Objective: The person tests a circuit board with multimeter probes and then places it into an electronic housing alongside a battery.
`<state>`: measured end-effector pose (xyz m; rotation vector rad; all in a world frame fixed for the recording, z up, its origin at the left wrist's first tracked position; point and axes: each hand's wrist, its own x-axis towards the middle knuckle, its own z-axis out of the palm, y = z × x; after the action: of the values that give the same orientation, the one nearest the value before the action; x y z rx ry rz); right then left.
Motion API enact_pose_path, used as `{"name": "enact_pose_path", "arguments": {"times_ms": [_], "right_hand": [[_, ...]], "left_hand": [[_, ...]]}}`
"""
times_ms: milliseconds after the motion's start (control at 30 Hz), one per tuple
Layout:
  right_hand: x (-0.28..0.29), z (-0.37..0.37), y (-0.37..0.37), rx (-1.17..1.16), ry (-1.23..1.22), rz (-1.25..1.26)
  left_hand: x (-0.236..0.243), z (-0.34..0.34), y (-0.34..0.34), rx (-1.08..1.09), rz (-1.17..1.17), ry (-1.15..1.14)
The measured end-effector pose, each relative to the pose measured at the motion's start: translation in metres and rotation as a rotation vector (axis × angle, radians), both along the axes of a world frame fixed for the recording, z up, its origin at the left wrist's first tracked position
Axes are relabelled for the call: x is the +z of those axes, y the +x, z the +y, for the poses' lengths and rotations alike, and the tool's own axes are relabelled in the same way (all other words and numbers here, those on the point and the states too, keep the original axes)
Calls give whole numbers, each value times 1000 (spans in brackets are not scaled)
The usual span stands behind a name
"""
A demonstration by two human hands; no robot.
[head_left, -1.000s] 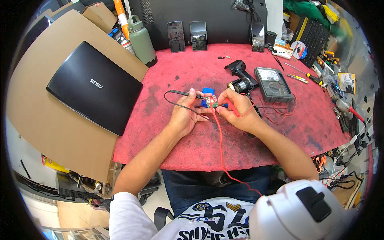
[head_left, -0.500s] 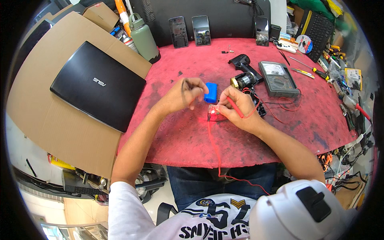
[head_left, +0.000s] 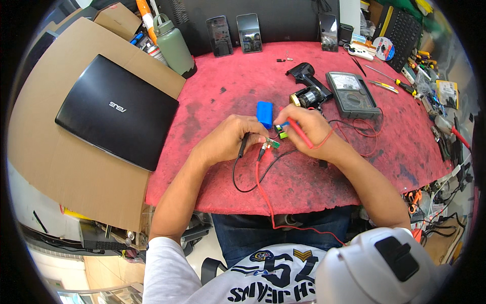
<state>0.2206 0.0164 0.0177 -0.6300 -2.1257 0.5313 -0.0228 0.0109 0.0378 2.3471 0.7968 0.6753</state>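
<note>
My left hand (head_left: 235, 133) is closed on a black probe (head_left: 244, 145), its fingertips on a small green circuit board (head_left: 273, 143) with a red cable (head_left: 258, 169) attached. My right hand (head_left: 309, 131) grips a red probe (head_left: 299, 131) just right of the board; small yellow-green and blue pieces (head_left: 283, 135) sit at its fingertips, too small to make out. A blue rectangular pack (head_left: 265, 114) lies just beyond my hands. Behind the right hand are a black device with a metal cylinder (head_left: 309, 95) and a grey analog multimeter (head_left: 349, 93) with leads.
On cardboard (head_left: 45, 101) at left is a closed black laptop (head_left: 114, 111). A green bottle (head_left: 173, 48) and several phones (head_left: 249, 33) stand at the back of the red mat (head_left: 202, 93). Screwdrivers, a keyboard (head_left: 397, 38) and clutter line the right.
My left hand, lifted off the board half a second ago, has come down onto it with the black probe. The blue pack now shows apart from the board, unlike a second ago.
</note>
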Motion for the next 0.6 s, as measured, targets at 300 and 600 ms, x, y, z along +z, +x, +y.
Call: {"name": "enact_pose_path", "arguments": {"times_ms": [300,600], "right_hand": [[-1,2,-11,30,-120,36],[-2,-1,-12,2,-172,81]], "left_hand": [[2,-3,1,-23,40,73],[1,0,-1,-34,38,-71]]}}
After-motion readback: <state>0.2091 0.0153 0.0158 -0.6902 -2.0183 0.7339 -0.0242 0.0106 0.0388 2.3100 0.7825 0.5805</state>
